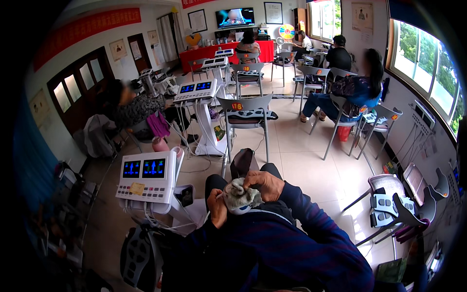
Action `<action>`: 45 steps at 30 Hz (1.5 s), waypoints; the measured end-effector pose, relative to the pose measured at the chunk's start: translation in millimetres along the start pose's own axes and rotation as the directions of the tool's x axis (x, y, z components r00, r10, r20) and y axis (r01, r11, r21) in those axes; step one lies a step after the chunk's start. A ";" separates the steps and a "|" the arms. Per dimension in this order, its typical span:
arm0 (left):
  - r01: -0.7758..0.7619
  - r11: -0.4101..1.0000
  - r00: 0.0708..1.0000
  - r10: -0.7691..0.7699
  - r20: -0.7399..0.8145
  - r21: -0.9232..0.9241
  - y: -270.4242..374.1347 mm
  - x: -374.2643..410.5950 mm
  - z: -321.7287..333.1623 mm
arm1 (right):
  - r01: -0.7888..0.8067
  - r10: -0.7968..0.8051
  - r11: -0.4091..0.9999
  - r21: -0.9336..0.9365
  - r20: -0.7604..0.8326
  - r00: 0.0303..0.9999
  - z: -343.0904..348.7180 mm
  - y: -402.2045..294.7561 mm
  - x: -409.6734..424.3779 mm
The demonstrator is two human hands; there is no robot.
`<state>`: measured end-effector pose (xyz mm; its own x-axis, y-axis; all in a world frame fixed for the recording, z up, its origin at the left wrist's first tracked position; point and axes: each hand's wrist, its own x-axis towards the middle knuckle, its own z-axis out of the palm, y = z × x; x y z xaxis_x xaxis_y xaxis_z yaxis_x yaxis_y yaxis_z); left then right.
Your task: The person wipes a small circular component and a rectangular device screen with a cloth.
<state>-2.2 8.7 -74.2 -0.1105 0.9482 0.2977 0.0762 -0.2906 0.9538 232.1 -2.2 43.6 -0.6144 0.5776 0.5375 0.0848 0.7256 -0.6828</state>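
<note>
In my lap is a white rounded object (239,210) with a blue mark, perhaps a cup or a small device. A crumpled grey-green cloth (243,195) covers most of its upper side. My left hand (217,208) grips the white object at its left side, where a short white part shows by the thumb. With bent fingers my right hand (268,184) pinches the cloth from above. The underside of the white object is hidden against my dark clothes. A dark bag-like thing (243,163) lies just beyond my knees.
Close on my left stands a white console (146,179) with two lit screens, buttons and cables. A pink bottle (159,144) is behind it. Ahead is a grey chair (246,104); more chairs (386,182) stand right. Several seated people (350,87) are farther off.
</note>
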 end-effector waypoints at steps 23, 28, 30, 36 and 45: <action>-0.053 0.985 0.998 0.044 0.053 0.162 -33.7 4.8 2.0 | 0.057 -0.064 0.856 -0.514 0.004 0.998 35.2 -3.1 -1.3; -0.195 0.930 0.976 0.153 0.155 0.312 -10.4 1.7 2.4 | 0.017 -0.076 0.801 -0.598 -0.074 0.994 45.1 -1.7 -1.2; -0.285 0.895 0.955 0.232 0.187 0.344 17.2 -5.1 5.6 | -0.012 -0.081 0.778 -0.628 -0.119 0.990 46.7 1.4 -1.4; -0.445 0.859 0.888 0.387 0.250 0.251 11.9 -8.3 4.7 | -0.131 -0.032 0.772 -0.622 -0.244 0.969 51.2 4.7 -2.5; -0.478 0.807 0.877 0.459 0.141 0.346 21.9 -5.5 10.1 | -0.368 0.239 0.801 -0.472 -0.311 0.920 40.3 34.6 -7.0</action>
<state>10.1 -1.7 -55.3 0.0783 0.7164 0.6933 0.4573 -0.6437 0.6136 207.8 3.8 -3.7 -0.3010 0.8211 0.4849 0.6639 0.5455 -0.5115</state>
